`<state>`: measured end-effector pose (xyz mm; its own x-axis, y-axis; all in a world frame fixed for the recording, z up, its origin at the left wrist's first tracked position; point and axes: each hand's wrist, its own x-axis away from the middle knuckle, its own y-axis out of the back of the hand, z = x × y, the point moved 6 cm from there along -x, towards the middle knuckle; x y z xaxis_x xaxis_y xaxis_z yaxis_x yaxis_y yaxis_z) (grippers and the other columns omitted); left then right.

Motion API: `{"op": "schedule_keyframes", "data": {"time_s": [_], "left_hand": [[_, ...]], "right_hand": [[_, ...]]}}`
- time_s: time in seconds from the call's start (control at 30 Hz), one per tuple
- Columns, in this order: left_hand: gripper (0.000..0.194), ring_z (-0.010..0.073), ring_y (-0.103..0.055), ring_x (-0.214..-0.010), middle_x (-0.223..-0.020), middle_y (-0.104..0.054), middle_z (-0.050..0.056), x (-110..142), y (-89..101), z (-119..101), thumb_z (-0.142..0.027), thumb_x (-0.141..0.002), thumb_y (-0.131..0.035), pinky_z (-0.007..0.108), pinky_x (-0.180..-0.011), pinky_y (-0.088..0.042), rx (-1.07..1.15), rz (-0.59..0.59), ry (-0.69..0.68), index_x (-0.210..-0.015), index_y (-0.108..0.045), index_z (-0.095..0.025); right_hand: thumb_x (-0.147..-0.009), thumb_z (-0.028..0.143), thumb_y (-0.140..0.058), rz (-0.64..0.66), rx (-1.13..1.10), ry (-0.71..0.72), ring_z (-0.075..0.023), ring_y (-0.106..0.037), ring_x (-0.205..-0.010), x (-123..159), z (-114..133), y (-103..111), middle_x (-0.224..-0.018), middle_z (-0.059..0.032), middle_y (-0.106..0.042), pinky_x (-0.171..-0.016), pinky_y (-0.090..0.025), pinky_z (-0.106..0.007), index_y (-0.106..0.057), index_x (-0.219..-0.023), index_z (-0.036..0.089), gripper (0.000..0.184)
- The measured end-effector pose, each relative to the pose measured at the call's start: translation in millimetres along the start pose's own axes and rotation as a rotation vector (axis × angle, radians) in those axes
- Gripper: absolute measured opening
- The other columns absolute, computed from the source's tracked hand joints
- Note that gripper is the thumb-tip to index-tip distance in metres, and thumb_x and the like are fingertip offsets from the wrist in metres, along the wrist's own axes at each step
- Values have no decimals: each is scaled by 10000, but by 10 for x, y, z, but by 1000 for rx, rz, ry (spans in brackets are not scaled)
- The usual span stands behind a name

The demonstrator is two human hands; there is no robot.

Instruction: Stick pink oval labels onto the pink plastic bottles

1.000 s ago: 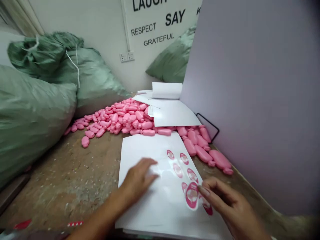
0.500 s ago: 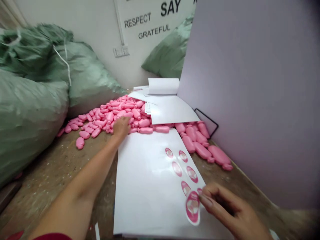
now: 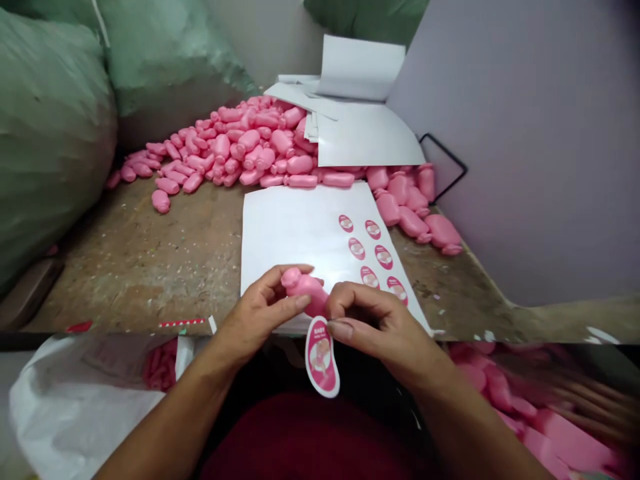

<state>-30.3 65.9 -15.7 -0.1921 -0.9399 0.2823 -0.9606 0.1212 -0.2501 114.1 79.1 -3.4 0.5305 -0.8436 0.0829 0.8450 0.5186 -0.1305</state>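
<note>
Between the fingers of my left hand is a small pink plastic bottle, tilted with its neck toward the upper left. My right hand pinches the edge of an oval pink-and-white label sticker with "BABY" printed on it; the sticker hangs curved just below the bottle. Its fingertips are close against the bottle's lower end, and I cannot tell whether they touch it. Beneath both hands lies a white sticker sheet with several oval labels along its right side.
A heap of pink bottles covers the back of the worktable. Loose white sheets lie on the heap. Green sacks stand at left, a pale panel with a black wire bracket at right. Below hangs a white bag.
My left hand reached to the heap, took a bottle and brought it back near my body. My right hand carried the sticker off the sheet to the bottle. The view has tipped down.
</note>
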Motion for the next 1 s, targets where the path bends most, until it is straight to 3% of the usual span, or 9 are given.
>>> {"op": "schedule_keyframes", "data": {"time_s": [0.17, 0.3, 0.47, 0.63, 0.83, 1.0], "left_hand": [[429, 111, -618, -747, -848, -649, -10, 73, -74, 113, -294, -814, -752, 255, -774, -494, 419, -143, 61, -1200, -575, -227], [446, 86, -622, -747, -887, -639, -10, 114, -133, 166, -188, -844, -716, 200, -707, -506, 563, -138, 137, -1245, -536, -264], [305, 123, -641, -806, -981, -626, 49, 158, -155, 172, -395, -957, -572, 229, -699, -546, 561, -143, 142, -1206, -551, -219], [396, 157, -649, -800, -979, -619, 66, 192, -226, 117, -496, -997, -407, 268, -657, -567, 516, -107, 134, -1268, -489, -220], [512, 208, -653, -921, -1089, -603, 96, 216, -248, 100, -587, -971, -362, 277, -635, -576, 443, -116, 141, -1320, -490, -235], [503, 195, -630, -948, -1155, -574, 89, 211, -239, 99, -575, -974, -363, 259, -631, -576, 448, -129, 136, -1328, -503, -247]], "right_hand": [[-761, 458, -753, -114, 73, -12, -117, -439, -573, -7, 17, 69, -622, 27, -523, -524, -347, -246, -573, -665, 209, 322], [-729, 454, -746, -204, 243, -47, -115, -405, -561, -30, 68, 149, -595, 28, -492, -504, -326, -249, -563, -624, 207, 325], [-719, 482, -750, -181, 288, -76, -105, -389, -530, -22, 64, 96, -566, 39, -471, -486, -322, -244, -539, -602, 209, 364], [-759, 416, -705, -159, 279, -85, -105, -427, -532, -16, -9, 51, -581, 40, -502, -495, -336, -243, -555, -627, 211, 286], [-755, 433, -690, -168, 299, -95, -124, -476, -589, -56, -36, 60, -623, 15, -564, -539, -370, -258, -570, -636, 202, 286], [-744, 459, -678, -164, 303, -110, -131, -462, -595, -76, -56, 73, -621, 12, -552, -544, -362, -269, -573, -642, 203, 296]]}}
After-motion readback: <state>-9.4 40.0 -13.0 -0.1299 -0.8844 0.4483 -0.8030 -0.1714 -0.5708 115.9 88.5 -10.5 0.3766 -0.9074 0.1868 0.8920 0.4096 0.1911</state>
